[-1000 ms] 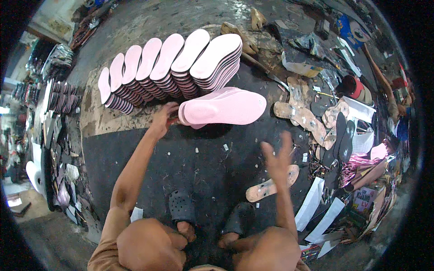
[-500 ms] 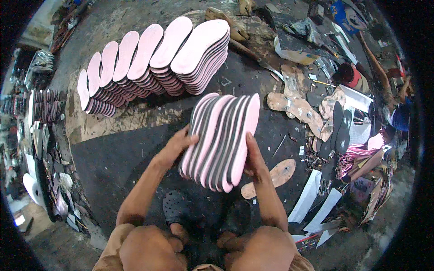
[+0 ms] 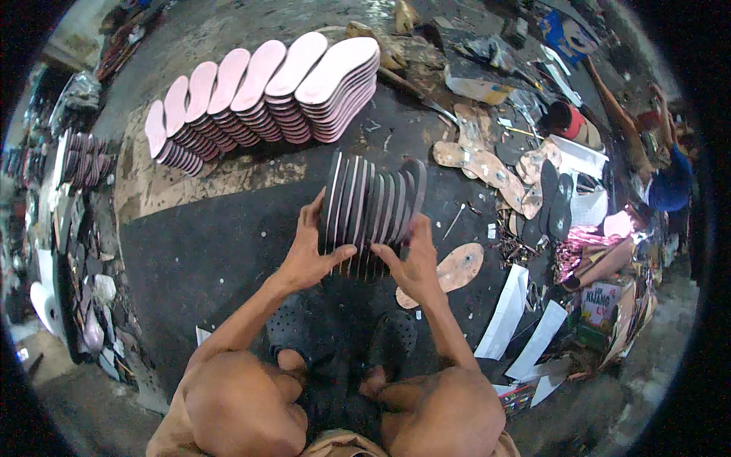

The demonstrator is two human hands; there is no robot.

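Left of and beyond the fingers, pink-topped insole stacks; left hand presses the near bundle's left side, thumb along its lower edge. Insole bundle on edge between both hands' fingers; right hand squeezes the opposite side. Right-end layers splay; uneven pressure could spill some. Far right of fingers, carton with bold lettering

Two long white strips lie near a box.
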